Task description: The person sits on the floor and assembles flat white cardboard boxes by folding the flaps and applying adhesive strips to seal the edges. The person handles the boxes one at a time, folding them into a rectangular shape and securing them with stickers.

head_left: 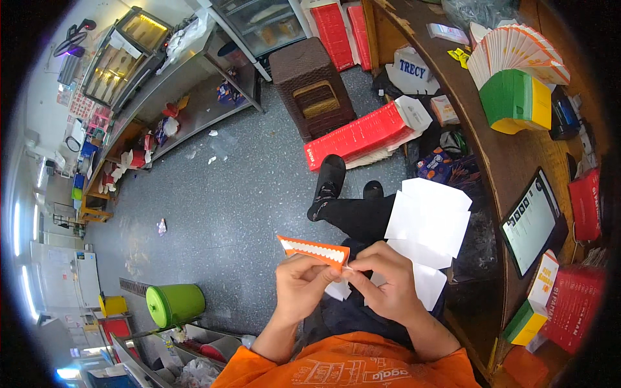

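- Your left grip (301, 288) pinches the lower edge of the orange-and-white folded card piece (314, 251), thumb against fingers; your right grip (383, 277) is closed on its right end.
- That piece is held up in front of your lap, tilted slightly down to the right, so it likely relies on these two pinches alone.
- If both pinches loosen together, it could drop to the speckled grey floor (226, 258), where pale scraps (162, 226) lie.
- Pressing unevenly at the right end could crease or tear the thin card; what your right fingertips do beneath it is partly hidden.
- The flat white cardboard sheets (428, 216) lie loosely over your lap's right side; a shift of your leg could slide them off.
- Your right elbow, swung outward, might knock the brown wooden table (508, 161).
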`<act>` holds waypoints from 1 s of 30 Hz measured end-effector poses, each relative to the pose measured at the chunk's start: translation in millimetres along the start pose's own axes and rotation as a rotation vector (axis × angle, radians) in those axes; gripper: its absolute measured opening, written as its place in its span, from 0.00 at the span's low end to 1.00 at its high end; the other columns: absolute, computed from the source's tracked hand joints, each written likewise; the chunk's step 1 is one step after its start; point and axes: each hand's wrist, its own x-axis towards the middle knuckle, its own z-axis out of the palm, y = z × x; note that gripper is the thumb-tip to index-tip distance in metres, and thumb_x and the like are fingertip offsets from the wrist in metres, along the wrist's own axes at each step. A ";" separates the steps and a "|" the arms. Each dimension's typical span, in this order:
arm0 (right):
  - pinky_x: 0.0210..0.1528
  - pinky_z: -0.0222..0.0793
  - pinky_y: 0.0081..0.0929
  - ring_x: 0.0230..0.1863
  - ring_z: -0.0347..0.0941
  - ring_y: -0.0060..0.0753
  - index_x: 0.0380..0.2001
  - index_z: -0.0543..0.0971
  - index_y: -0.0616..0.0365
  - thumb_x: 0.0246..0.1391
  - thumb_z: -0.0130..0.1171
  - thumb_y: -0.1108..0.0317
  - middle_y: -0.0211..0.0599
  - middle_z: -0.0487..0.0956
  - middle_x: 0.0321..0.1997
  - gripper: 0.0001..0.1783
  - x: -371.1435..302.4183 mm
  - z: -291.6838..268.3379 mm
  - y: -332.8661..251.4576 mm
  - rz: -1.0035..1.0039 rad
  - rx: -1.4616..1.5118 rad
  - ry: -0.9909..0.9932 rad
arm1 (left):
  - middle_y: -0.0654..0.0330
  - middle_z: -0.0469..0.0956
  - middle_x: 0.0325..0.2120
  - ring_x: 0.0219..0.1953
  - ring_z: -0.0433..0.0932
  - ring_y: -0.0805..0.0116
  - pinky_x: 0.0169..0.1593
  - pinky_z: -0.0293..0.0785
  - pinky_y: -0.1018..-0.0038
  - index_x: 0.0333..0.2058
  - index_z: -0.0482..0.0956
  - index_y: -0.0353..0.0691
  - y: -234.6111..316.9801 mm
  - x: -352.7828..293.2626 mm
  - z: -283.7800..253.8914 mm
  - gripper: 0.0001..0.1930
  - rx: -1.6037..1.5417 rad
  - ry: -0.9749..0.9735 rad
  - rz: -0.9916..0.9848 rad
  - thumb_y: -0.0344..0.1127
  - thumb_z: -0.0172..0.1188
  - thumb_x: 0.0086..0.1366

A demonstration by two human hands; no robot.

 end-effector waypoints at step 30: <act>0.36 0.73 0.22 0.31 0.79 0.23 0.48 0.84 0.63 0.67 0.47 0.75 0.42 0.85 0.35 0.16 -9.6 4.6 13.9 0.068 0.356 -0.036 | 0.58 0.85 0.30 0.33 0.82 0.77 0.37 0.76 0.80 0.39 0.85 0.31 -3.6 8.1 -12.0 0.08 0.065 -0.051 0.067 0.20 0.56 0.67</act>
